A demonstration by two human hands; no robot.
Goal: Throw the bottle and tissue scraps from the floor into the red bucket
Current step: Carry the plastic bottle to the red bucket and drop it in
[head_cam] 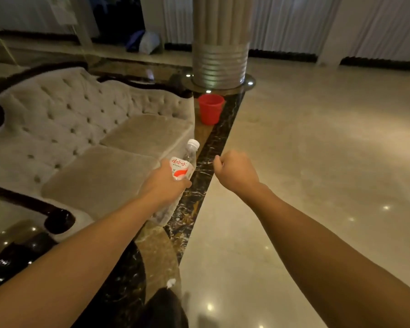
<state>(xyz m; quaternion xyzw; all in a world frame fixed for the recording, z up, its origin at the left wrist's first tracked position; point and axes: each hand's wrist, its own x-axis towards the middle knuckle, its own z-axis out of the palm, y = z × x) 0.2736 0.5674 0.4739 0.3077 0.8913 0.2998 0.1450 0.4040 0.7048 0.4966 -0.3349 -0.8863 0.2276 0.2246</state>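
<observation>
- One bottle: clear plastic, white cap, red and white label; my left hand wraps it around the middle, fingers closed on the label band; cap tilted up and away from me, base hidden below my wrist; it is held above the dark marble strip, just off the sofa's front edge.
- My right hand: one loose fist, fingers curled inward; whether anything lies inside I cannot tell; it hangs in the air beside the bottle, apart from it.
- One red bucket: upright on the floor, mouth open; it stands at the far end of the sofa, near the foot of the column, well ahead of both hands.
- One tissue scrap: small, white, on the floor between my forearms, near the bottom of the view; nothing touches it.
- One sofa: grey, button-tufted back, two seat cushions visible, dark curved trim; to my left.
- One column: fluted above, ribbed metal band at its base.
- Floor: polished pale stone to the right, with small ceiling-light reflections.
</observation>
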